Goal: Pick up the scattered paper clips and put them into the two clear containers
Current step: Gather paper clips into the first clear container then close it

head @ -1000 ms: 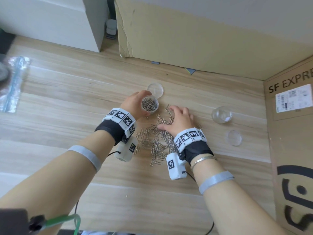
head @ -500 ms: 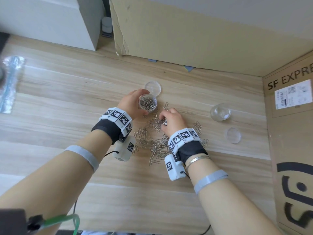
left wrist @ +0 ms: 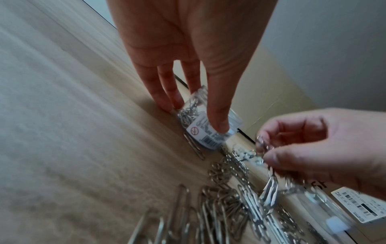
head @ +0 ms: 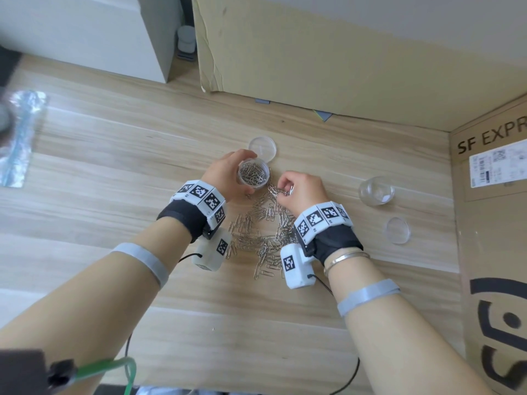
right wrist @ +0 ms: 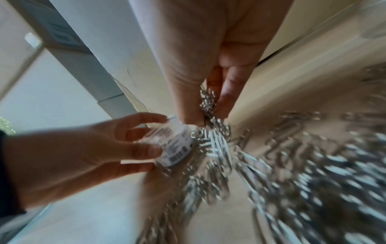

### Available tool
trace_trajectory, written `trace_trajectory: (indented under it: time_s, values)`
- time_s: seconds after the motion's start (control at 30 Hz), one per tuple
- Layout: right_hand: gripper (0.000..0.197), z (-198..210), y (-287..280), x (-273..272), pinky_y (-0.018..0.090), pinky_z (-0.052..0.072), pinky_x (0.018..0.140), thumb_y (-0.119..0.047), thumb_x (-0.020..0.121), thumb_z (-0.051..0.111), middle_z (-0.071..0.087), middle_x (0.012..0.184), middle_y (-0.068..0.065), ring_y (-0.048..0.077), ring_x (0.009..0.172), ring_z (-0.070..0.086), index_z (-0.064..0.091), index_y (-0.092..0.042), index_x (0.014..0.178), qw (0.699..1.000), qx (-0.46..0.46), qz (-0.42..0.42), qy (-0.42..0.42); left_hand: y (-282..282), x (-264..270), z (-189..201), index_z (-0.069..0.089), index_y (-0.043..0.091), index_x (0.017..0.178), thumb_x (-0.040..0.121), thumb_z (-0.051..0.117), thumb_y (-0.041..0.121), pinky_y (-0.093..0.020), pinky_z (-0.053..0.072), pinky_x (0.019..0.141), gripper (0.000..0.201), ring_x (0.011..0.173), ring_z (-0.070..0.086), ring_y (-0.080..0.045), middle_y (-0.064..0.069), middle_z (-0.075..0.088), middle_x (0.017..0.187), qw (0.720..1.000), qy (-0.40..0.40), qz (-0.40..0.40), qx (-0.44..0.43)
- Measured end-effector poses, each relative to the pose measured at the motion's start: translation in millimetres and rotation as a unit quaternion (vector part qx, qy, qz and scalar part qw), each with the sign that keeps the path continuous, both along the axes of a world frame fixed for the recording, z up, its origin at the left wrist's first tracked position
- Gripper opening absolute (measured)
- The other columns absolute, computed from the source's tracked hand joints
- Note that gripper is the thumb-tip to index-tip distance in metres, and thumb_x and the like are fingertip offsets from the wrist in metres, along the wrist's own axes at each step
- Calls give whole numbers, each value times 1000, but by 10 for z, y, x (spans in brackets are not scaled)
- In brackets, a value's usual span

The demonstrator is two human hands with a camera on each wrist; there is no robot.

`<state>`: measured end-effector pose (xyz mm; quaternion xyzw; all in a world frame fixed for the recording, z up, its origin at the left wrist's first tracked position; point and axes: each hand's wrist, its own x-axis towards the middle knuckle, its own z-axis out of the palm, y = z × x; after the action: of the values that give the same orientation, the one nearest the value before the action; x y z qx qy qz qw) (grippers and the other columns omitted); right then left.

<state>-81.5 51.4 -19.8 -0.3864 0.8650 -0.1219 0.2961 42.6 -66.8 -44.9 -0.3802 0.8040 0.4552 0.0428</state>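
My left hand [head: 228, 175] grips a small clear container [head: 254, 174] partly filled with silver paper clips; its white barcode label [left wrist: 205, 134] shows in the left wrist view, with finger and thumb round its wall. My right hand [head: 296, 188] pinches a bunch of paper clips [right wrist: 207, 103] just right of that container, lifted off the wood, some dangling. A heap of loose paper clips [head: 263, 236] lies on the wooden table between my wrists. The second clear container [head: 376, 191] stands empty further right.
One clear lid [head: 262, 147] lies just behind the held container, another lid [head: 397, 230] near the empty one. A cardboard panel [head: 313, 52] closes the back and a printed cardboard box [head: 493, 223] the right. A crumpled plastic bag [head: 20, 138] lies far left.
My right hand closed from flat on the heap into a pinch, lifted a bunch of clips and moved left towards the held container. The left hand has kept its grip.
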Motion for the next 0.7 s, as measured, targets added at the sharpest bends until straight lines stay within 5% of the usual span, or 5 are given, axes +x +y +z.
trace_trajectory:
  time_s: [0.37,0.53,0.7]
  values:
    - [12,274,-445,84,19,37,66,-11,74,64,58,74,-7,11,72,53,68,-17,83,996,-86,23,10,-3,0,21,44,20,130,70,77,10,-28,44,80,69,89,53,-17,-6,55,124,1000,5,-2,-4]
    - [13,145,-527,197,27,50,76,-13,77,66,70,92,1,18,88,63,70,-18,89,998,-54,39,3,-4,5,20,45,17,128,70,76,8,-27,39,88,66,112,54,-24,-7,54,126,1000,4,-3,0]
    - [14,107,-522,194,28,52,84,-20,81,69,73,95,0,15,86,64,71,-20,94,997,-66,2,-29,-7,3,24,44,16,129,71,75,8,-27,39,88,66,112,53,-24,-8,54,126,1000,6,-4,-1]
